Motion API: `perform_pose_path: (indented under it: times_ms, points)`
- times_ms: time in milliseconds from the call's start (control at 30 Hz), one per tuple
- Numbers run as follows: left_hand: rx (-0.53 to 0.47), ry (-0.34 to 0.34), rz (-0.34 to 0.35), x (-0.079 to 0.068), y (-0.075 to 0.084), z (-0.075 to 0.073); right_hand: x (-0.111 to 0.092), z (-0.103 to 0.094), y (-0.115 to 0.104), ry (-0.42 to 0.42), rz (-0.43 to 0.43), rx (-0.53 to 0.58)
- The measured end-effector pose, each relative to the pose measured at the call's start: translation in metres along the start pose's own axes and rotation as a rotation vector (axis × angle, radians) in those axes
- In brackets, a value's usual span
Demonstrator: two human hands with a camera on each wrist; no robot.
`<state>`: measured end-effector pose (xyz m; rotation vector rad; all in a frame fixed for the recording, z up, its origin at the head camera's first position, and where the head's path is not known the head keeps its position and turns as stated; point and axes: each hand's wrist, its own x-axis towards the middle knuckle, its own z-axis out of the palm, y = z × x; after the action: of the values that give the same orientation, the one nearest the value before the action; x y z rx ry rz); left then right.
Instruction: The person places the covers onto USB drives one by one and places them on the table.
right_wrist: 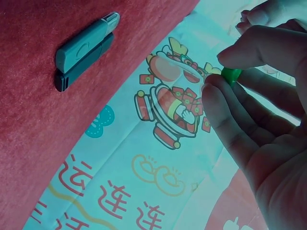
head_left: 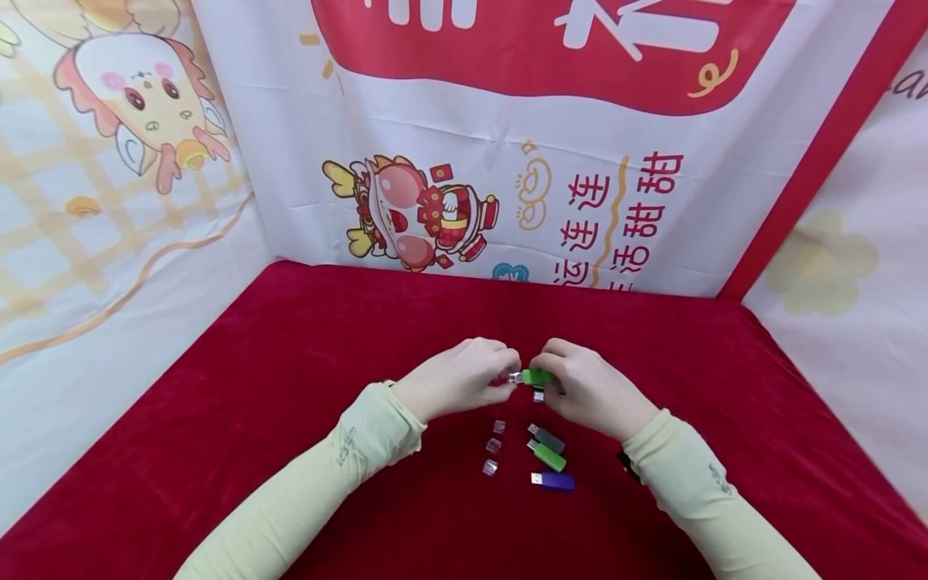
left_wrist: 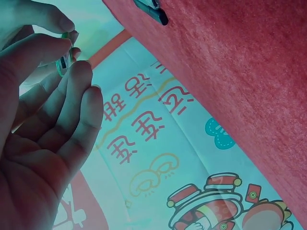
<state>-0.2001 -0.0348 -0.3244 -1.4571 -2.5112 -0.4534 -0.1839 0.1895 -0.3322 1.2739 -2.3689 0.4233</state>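
Both hands meet over the red cloth in the head view. My right hand (head_left: 590,387) pinches a green USB flash drive (head_left: 538,377), its plug end pointing left. At that end, my left hand (head_left: 464,374) pinches a small clear cap (head_left: 515,378), which overlaps the plug in this view. Fingers mostly cover this meeting point in the left wrist view. Only the green butt of the flash drive (right_wrist: 231,74) shows between thumb and fingers in the right wrist view. Just below the right fingers lies another flash drive (head_left: 539,395), partly hidden by that hand.
Nearer me lie a grey flash drive (head_left: 548,439), a green one (head_left: 551,457) and a purple one (head_left: 557,481). Left of them, three clear caps (head_left: 494,445) form a column. A black object (head_left: 627,465) shows beside the right sleeve. Printed cloth walls (head_left: 449,105) enclose the table.
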Motion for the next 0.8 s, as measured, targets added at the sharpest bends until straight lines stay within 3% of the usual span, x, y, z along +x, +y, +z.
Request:
perform_pose_path:
  times_ms: [800]
  points:
    - [0.003, 0.027, 0.011, 0.0003, 0.0011, 0.0005, 0.002, 0.0006, -0.0021, 0.029, -0.005, -0.003]
